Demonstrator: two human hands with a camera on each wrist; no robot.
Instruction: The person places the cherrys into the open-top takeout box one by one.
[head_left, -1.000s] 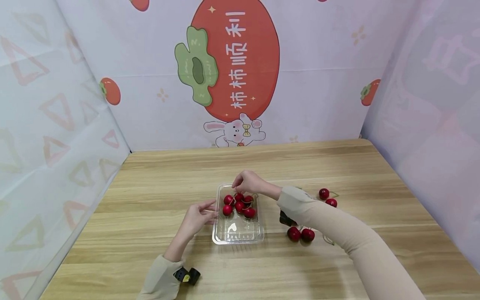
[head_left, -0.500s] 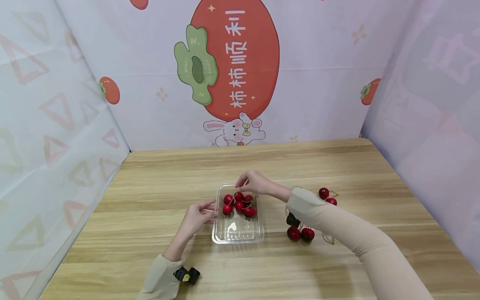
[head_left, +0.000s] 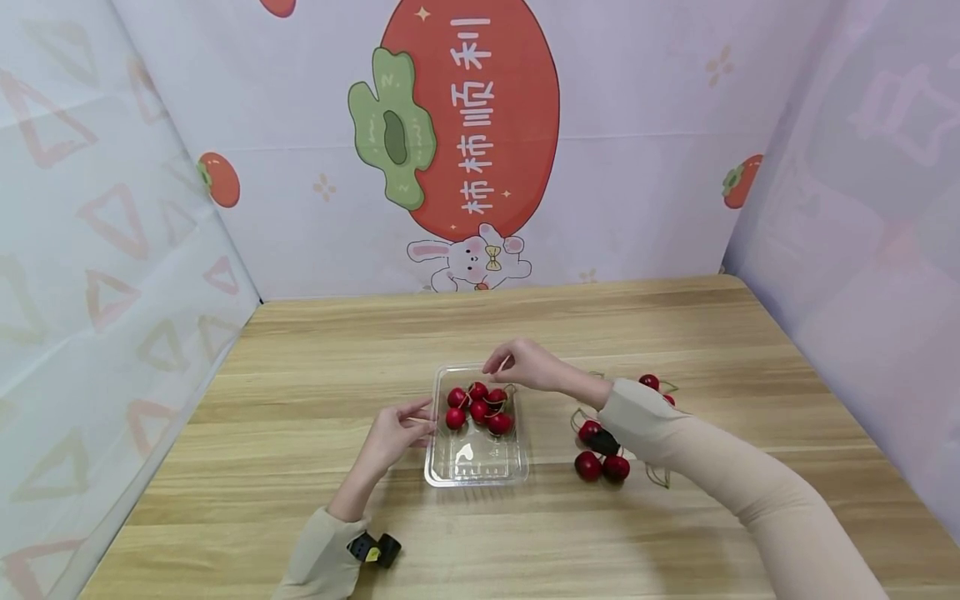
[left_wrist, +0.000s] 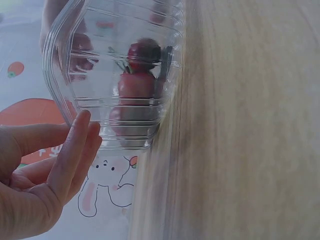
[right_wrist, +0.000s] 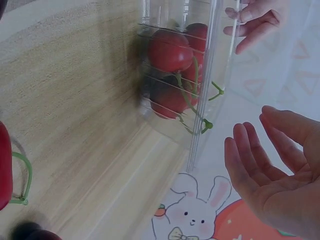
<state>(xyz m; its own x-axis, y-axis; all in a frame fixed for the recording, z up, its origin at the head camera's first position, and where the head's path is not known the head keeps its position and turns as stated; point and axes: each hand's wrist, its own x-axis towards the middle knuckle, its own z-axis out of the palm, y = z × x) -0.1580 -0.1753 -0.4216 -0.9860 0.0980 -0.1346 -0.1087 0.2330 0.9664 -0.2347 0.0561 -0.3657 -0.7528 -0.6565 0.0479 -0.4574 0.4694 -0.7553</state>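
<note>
A clear plastic box [head_left: 475,482] holds several dark red cherries [head_left: 478,410] bunched toward its far end, their green stems sticking up. My left hand [head_left: 393,435] is at the box's left side; in the left wrist view its straight fingertips [left_wrist: 82,122] lie against the rim. Over the far right corner of the box is my right hand [head_left: 528,367], with nothing in its fingers. The right wrist view shows that hand [right_wrist: 275,170] with fingers loosely bent and spread from the thumb, beside the stems [right_wrist: 206,125] of the boxed cherries.
More cherries lie on the wooden table right of the box: a near pair [head_left: 588,466], one behind them [head_left: 590,431] and others farther back [head_left: 649,382], partly behind the right sleeve [head_left: 645,425]. Printed cloth walls [head_left: 637,208] stand around the table.
My right hand has drawn back to the right from above the cherries in the box, uncovering its far rim. The left hand and the box have stayed in place.
</note>
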